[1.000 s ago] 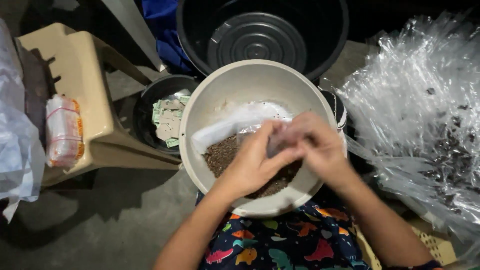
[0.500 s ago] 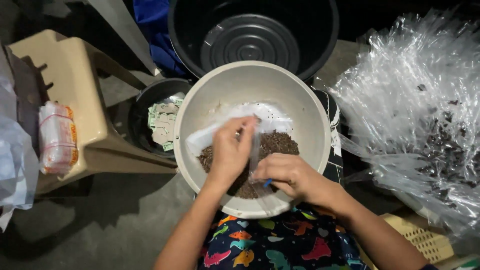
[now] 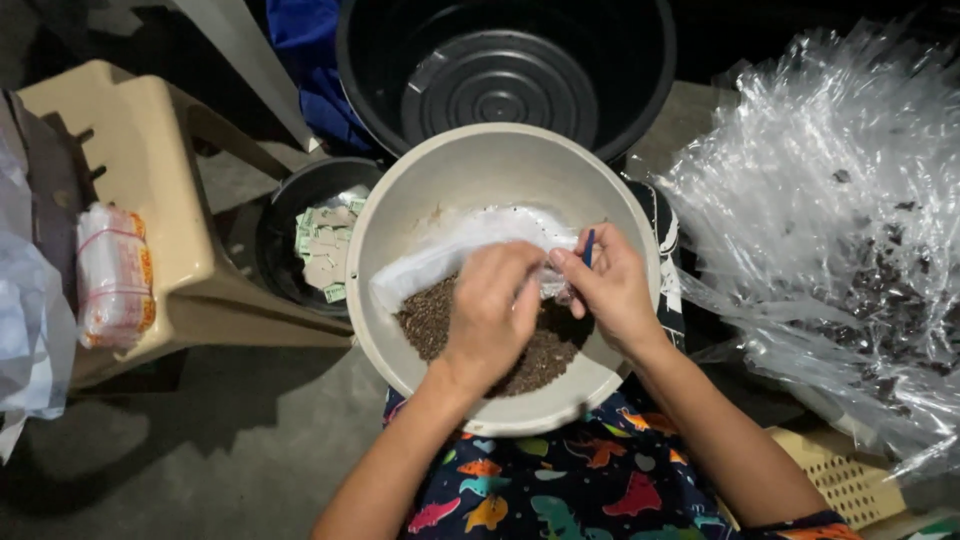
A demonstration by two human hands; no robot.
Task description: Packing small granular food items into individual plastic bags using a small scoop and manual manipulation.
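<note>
Plastic sheeting (image 3: 830, 230) is lying crumpled beside the beige basin (image 3: 400, 260) we are balancing on our lap. Left hand (image 3: 492, 318) and right hand (image 3: 608, 290) are pinching shut a small clear bag (image 3: 470, 240) over dark grains (image 3: 425, 322), keeping spills inside.

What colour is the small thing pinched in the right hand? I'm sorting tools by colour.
Blue: a thin blue piece sticks up between the right hand fingers, seen in the head view.

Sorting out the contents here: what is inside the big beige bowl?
The beige bowl holds dark brown grains and a white plastic bag. The hands cover the grains beneath them.
</note>
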